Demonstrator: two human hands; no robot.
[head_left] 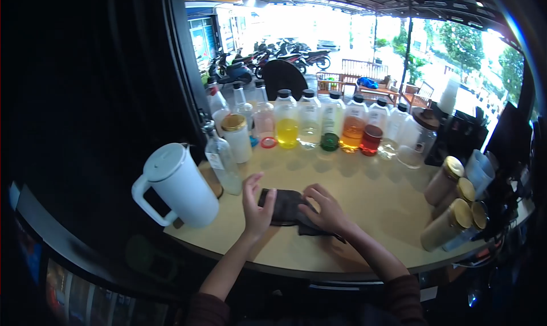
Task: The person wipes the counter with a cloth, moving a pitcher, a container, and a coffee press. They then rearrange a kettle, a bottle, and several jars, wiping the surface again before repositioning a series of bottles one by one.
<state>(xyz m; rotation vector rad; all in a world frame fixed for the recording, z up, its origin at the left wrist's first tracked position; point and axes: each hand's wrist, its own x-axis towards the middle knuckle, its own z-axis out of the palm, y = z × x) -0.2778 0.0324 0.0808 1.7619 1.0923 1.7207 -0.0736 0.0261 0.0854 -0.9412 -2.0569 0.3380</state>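
Note:
A folded black cloth-like piece (283, 210) lies flat on the tabletop between my two hands, with a darker flap under my right hand. My left hand (257, 207) stands edge-on at its left side, thumb and fingers apart, holding nothing. Over the right part of the black piece is my right hand (326, 211), fingers bent and spread, the thumb apart from the forefinger. Its fingertips seem to rest on the black piece; the exact contact is hard to make out.
A white lidded pitcher (181, 183) and a clear glass bottle (223, 163) stand to the left. Several black-capped bottles, including a yellow one (287, 132) and a red one (371, 139), line the back. Gold-lidded jars (447, 225) are at the right of the wooden table (376, 212).

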